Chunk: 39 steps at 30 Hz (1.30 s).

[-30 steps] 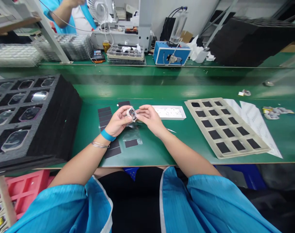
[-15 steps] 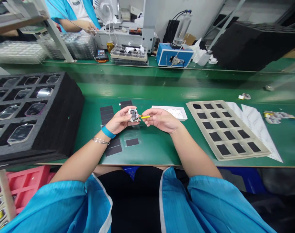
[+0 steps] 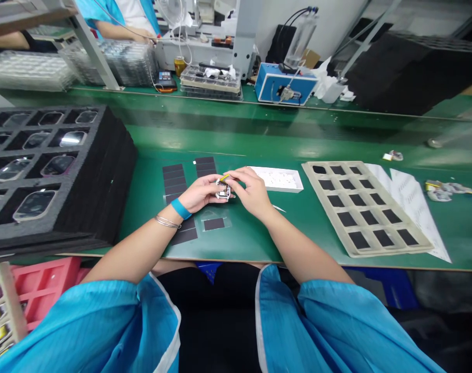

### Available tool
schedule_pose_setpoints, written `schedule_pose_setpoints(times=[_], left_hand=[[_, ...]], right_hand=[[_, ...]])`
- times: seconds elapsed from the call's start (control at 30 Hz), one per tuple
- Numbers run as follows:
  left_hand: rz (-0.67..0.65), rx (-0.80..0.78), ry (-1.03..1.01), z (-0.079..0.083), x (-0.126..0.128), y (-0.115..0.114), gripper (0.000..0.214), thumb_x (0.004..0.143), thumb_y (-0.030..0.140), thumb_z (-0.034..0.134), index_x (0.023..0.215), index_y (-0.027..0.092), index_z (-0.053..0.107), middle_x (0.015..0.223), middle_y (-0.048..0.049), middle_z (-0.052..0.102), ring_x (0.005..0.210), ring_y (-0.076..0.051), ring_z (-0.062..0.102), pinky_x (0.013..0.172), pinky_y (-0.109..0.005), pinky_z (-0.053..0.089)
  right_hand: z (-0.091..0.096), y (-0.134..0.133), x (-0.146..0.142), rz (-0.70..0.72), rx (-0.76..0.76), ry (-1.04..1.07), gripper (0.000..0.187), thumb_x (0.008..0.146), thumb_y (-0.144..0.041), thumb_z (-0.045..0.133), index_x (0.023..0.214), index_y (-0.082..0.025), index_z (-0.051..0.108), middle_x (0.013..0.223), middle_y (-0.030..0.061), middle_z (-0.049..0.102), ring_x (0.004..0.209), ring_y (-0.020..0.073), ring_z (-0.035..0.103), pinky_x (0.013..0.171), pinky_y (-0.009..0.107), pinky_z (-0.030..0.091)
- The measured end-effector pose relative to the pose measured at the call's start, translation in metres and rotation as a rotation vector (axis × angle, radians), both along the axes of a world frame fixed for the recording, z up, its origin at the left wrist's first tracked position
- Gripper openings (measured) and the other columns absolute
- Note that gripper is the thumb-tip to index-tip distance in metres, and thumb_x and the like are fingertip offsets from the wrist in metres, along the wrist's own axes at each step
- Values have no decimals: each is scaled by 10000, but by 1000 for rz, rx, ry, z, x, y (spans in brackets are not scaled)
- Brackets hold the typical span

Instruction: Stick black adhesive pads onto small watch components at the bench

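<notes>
My left hand is closed around a small watch case, whose open side shows circuit parts. My right hand pinches a thin yellow-edged battery at the upper edge of the case. The battery is tilted, and my right fingertips partly hide it. Both hands are just above the green bench. Beneath and beside the left hand lie black adhesive sheets and a single black rectangle on clear film.
A white box with small bits stands behind my right hand; a thin pale pointed object lies nearby. At right is a beige tray with black pads. Black foam trays are stacked left. A co-worker's arm shows beyond.
My right hand has moved left and brought the yellow-edged battery from beside the watch case to its upper edge. The case is turned in my left hand. The view has shifted slightly.
</notes>
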State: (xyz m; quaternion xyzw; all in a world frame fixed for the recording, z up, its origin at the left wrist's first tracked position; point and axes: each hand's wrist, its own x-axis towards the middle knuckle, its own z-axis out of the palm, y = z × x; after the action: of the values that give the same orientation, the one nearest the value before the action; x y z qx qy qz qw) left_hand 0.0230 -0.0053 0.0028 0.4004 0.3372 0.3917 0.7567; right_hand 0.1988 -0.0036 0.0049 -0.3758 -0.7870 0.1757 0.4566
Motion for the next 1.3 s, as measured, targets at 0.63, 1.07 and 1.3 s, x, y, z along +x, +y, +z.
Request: schedule_pose_setpoints(times=[0.63,1.07,1.3], left_hand=[[-472,-220,251,11,-20,4,224,623,59,772,818,97,667,762,-130,731,786,-273,723,804,-488,584],[-546,-171,171,2,-23,8,243,630,119,790,853,76,705,795,-171,731,777,-292,724,797,-467,589],[-562,-131,153,1,-25,9,256,639,152,791,860,90,677,814,-174,735,747,-281,724,759,-455,601]], right_hand=[[-18,-68,-4,-58,-353,-417,99,809,-156,663,834,-200,748,1017,92,666,971,252,612,912,423,469],[-30,-70,-8,-40,-369,-439,64,885,-153,532,868,-191,581,1061,112,551,1031,260,509,945,462,437],[10,-92,9,-31,-150,-161,94,921,-287,513,856,-238,557,1028,94,581,1027,252,551,949,465,436]])
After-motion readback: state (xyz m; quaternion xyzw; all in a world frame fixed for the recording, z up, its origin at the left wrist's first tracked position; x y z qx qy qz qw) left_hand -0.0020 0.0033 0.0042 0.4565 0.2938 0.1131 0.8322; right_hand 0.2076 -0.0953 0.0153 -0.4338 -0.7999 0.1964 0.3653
